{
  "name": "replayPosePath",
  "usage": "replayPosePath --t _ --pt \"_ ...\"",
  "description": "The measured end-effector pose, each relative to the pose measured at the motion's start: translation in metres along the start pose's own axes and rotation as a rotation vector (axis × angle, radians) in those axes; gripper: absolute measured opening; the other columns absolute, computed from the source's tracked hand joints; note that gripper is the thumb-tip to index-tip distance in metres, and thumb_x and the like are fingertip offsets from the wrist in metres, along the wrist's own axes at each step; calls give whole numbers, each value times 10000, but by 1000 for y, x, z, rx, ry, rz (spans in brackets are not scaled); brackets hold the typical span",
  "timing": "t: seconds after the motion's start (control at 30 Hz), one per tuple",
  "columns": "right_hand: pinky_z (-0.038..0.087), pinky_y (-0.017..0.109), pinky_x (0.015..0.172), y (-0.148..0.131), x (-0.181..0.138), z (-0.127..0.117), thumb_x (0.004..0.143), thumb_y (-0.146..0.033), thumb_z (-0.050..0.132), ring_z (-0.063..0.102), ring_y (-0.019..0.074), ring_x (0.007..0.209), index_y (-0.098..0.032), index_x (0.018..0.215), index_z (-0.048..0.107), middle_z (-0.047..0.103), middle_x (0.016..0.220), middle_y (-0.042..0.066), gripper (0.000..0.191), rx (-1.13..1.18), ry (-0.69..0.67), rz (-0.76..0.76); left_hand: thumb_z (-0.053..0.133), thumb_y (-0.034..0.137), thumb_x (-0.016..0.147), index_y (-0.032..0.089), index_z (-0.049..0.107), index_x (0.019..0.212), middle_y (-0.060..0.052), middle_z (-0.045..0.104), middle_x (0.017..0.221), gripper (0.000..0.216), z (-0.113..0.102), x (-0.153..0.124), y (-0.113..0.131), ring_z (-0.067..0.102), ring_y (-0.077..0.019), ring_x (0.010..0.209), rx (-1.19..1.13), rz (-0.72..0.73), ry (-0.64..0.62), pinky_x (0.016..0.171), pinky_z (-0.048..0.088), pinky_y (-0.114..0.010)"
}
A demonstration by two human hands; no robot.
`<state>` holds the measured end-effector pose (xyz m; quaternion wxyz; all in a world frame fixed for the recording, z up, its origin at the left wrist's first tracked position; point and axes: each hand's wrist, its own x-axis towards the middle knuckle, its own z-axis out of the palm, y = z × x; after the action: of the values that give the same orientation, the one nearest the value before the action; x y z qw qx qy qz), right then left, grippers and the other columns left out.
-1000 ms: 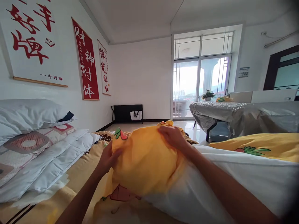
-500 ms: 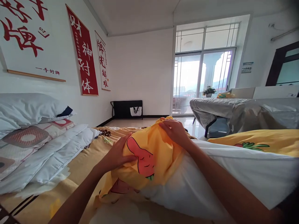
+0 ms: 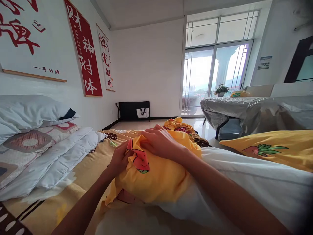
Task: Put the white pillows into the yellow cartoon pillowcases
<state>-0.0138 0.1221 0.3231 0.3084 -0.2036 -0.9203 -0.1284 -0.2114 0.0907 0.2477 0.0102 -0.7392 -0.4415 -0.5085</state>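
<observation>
A yellow pillowcase (image 3: 161, 176) with red carrot prints covers one end of a white pillow (image 3: 181, 209) in front of me. My left hand (image 3: 120, 158) is closed on the bunched left edge of the pillowcase, beside a red carrot print. Just to its right, my right hand (image 3: 160, 140) grips the cloth along the top, its fingertips partly hidden in the folds. The white pillow's uncovered part runs out under my right forearm.
Several white pillows (image 3: 36, 111) are stacked at the left on the patterned bedspread (image 3: 80, 182). Another yellow pillowcase (image 3: 276, 148) lies at the right. Crumpled yellow cloth (image 3: 178, 125) rests at the bed's far edge. Behind stands a plastic-covered table (image 3: 244, 104).
My right hand has moved left and lower, closer to my left hand. The raised peak of the pillowcase has come down and its left edge is bunched. The view has shifted slightly.
</observation>
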Motion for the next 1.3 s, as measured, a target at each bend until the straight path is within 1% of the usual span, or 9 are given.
replayPosePath --t 0.1,0.2,0.3,0.4,0.5,0.73,0.93,1.1,1.3 --pt "251 256 591 0 7 11 911 -285 474 447 118 597 -182 717 577 588 679 1 242 45 -18 50 498 273 866 204 560 896 -22 624 852 97 -8 -9 4 580 -163 770 140 66 31 694 470 -276" --pt "229 243 567 -2 7 16 927 -312 452 376 103 563 -185 654 508 511 608 -26 306 163 73 78 626 293 798 203 482 1111 -68 607 1043 356 -12 -16 10 586 -201 935 326 237 186 799 483 -312" --pt "237 227 572 -6 6 15 917 -299 458 362 92 565 -183 640 488 471 590 -39 302 280 100 25 631 260 791 184 515 1002 -67 596 932 252 -12 -18 18 561 -216 891 526 395 240 801 471 -337" --pt "238 224 572 -7 7 13 907 -271 462 358 90 568 -181 655 519 476 592 -40 273 304 92 -12 554 184 810 191 534 806 -32 565 732 21 -11 -15 20 527 -202 716 709 389 160 677 445 -318" --pt "235 230 575 -1 8 14 933 -319 450 385 94 578 -185 730 582 536 630 -29 277 226 82 1 483 142 816 193 543 767 -29 569 695 93 -11 -13 17 531 -196 668 786 334 149 648 431 -308" --pt "153 279 551 7 12 14 969 -426 373 418 115 573 -193 802 604 580 718 10 369 -150 4 93 490 181 706 199 574 755 28 590 641 98 -26 -5 22 506 -130 570 226 -260 157 558 394 -241" --pt "200 256 560 19 19 6 978 -437 315 384 108 573 -186 651 533 508 628 -15 466 39 3 163 524 264 633 181 593 718 28 548 578 137 -31 3 31 454 -107 482 -443 -525 179 446 350 -218" --pt "219 257 564 17 24 -3 934 -387 389 392 122 574 -191 593 520 492 586 -10 415 84 -56 273 619 377 675 181 633 746 -28 647 690 209 -25 0 25 570 -170 597 -487 -395 160 534 466 -273" --pt "302 252 667 -11 18 -6 820 -220 505 546 164 803 -223 991 609 660 877 18 200 154 -15 40 552 302 749 192 614 817 -7 681 726 144 -27 -7 12 611 -137 649 122 -66 296 628 481 -235"
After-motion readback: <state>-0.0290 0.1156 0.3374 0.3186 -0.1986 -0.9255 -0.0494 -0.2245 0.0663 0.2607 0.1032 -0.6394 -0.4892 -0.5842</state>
